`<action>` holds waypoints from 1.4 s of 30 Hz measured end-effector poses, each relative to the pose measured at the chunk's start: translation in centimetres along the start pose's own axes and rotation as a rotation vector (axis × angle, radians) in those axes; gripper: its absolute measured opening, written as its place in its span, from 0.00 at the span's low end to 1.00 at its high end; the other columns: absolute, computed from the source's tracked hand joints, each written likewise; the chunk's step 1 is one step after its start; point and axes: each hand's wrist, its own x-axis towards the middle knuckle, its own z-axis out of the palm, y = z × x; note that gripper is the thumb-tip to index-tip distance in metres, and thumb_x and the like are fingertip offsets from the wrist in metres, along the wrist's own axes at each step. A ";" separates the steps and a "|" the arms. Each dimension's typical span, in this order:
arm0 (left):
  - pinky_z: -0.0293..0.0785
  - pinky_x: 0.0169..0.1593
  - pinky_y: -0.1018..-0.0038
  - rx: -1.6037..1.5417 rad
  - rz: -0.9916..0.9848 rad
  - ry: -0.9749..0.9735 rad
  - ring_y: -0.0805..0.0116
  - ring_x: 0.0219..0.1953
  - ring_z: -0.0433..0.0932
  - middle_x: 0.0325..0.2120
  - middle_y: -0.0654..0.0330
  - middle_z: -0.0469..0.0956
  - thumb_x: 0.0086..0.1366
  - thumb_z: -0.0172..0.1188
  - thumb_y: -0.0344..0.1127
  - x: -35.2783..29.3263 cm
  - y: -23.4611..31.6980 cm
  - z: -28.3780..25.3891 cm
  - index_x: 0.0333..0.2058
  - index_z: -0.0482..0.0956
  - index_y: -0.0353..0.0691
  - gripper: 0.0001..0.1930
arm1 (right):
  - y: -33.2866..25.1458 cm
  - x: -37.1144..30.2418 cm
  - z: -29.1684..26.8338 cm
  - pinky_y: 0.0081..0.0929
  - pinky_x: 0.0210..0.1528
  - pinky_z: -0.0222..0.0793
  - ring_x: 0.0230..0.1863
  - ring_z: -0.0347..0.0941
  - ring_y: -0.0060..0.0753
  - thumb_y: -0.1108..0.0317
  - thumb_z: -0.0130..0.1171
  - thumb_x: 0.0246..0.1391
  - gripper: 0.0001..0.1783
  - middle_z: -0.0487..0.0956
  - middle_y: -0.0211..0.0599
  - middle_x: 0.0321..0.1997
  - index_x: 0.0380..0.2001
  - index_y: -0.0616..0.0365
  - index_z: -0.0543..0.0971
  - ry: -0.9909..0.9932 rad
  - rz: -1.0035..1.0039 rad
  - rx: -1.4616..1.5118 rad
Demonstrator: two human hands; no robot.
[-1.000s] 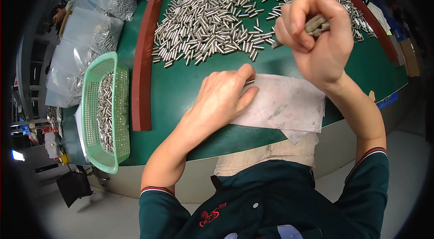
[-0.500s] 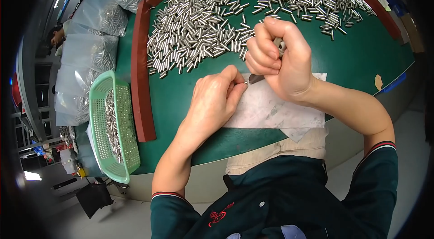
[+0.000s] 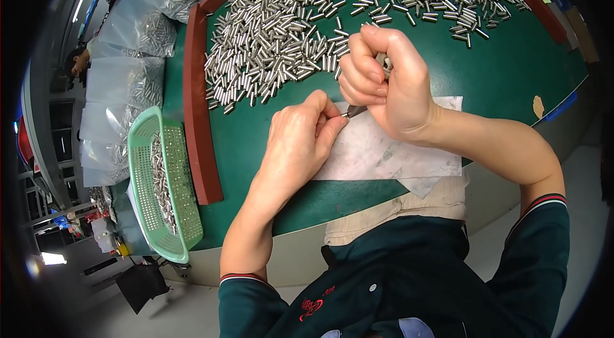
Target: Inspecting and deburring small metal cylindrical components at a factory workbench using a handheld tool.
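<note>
My left hand (image 3: 295, 146) pinches a small metal pin (image 3: 345, 115) between thumb and fingertips, over the left edge of a stained white cloth (image 3: 390, 157). My right hand (image 3: 404, 92) is closed in a fist around a knife-like tool with a dark, flat blade (image 3: 356, 110); a bit of its pale handle shows at the top of the fist. The blade's tip meets or nearly meets the pin's end; I cannot tell which. Beyond both hands, loose metal pins (image 3: 268, 37) lie in a wide heap on the green tabletop (image 3: 486, 88).
A dark red rail (image 3: 199, 114) borders the heap on the left, with more rail at the back and right. Outside it stands a light green basket (image 3: 146, 200) holding pins. Clear bags (image 3: 144, 79) of pins line the far left. A tan scrap (image 3: 538, 106) lies at right.
The whole view has shifted slightly. Both hands keep nearly the same pose, with the tool still at the pin, and a little more of the pin shows beyond my left fingertips.
</note>
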 end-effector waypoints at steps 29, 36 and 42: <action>0.49 0.18 0.84 -0.709 -0.246 0.283 0.86 0.14 0.54 0.11 0.74 0.59 0.54 0.57 0.30 1.6 -3.1 -2.9 0.25 0.72 0.36 0.05 | -1.1 0.7 -0.9 0.17 0.14 0.38 0.09 0.41 0.15 0.61 0.35 0.53 0.21 0.50 0.22 0.06 0.08 0.52 0.54 -0.094 -0.059 0.029; 0.60 0.19 0.72 0.219 -0.007 0.394 0.68 0.12 0.64 0.10 0.59 0.65 0.48 0.58 0.27 1.6 -3.4 -2.1 0.27 0.74 0.38 0.06 | -1.0 0.7 -0.8 0.17 0.13 0.38 0.09 0.41 0.14 0.62 0.36 0.53 0.21 0.50 0.23 0.06 0.08 0.52 0.54 -0.075 -0.047 0.001; 0.56 0.16 0.74 0.319 0.264 0.400 0.71 0.10 0.62 0.08 0.61 0.63 0.49 0.59 0.27 2.2 -4.7 -1.4 0.27 0.74 0.39 0.05 | -1.1 0.6 -0.8 0.17 0.13 0.38 0.10 0.41 0.14 0.62 0.36 0.53 0.21 0.51 0.23 0.06 0.08 0.52 0.54 -0.071 -0.034 -0.004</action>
